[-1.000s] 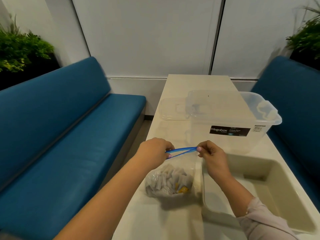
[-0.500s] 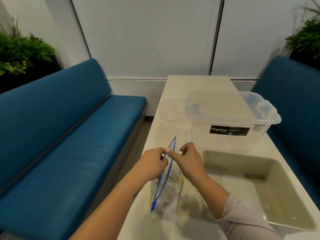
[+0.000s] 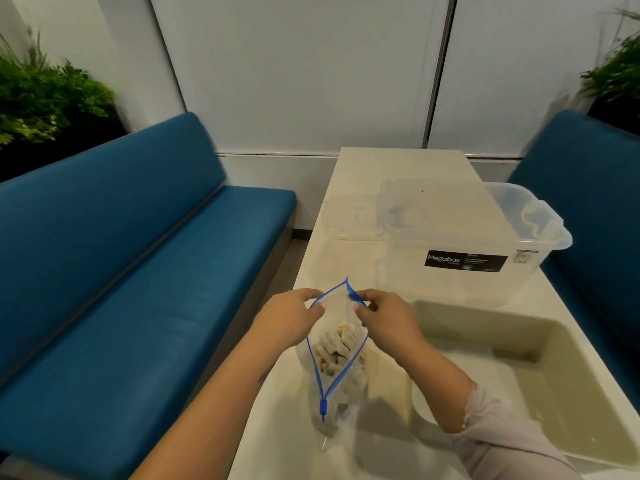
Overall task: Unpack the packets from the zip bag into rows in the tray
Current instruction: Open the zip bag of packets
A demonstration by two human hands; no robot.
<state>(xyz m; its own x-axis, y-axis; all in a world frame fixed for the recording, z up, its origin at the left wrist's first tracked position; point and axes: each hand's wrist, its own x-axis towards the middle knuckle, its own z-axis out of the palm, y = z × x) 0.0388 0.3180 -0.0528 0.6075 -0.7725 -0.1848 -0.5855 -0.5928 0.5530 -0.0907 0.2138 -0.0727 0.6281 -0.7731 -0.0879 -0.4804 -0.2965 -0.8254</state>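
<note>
A clear zip bag (image 3: pixel 337 382) with a blue zip strip stands on the cream table near its left edge, its mouth pulled wide. Inside lie several small white packets (image 3: pixel 334 348), one with a yellow mark. My left hand (image 3: pixel 289 318) pinches the left lip of the bag's mouth. My right hand (image 3: pixel 384 318) pinches the right lip. The beige tray (image 3: pixel 446 325) sits just right of the bag, and nothing shows in the part I can see; my right forearm crosses its near left corner.
A clear Megabox storage bin (image 3: pixel 485 268) stands behind the tray, with its clear lid (image 3: pixel 349 220) lying to its left. Blue benches (image 3: pixel 138 289) flank the table on both sides. Green plants stand in both far corners.
The bag has turned so its zip line runs toward me. Both hands have drawn the two lips apart, and the mouth now gapes wide where it was nearly closed before.
</note>
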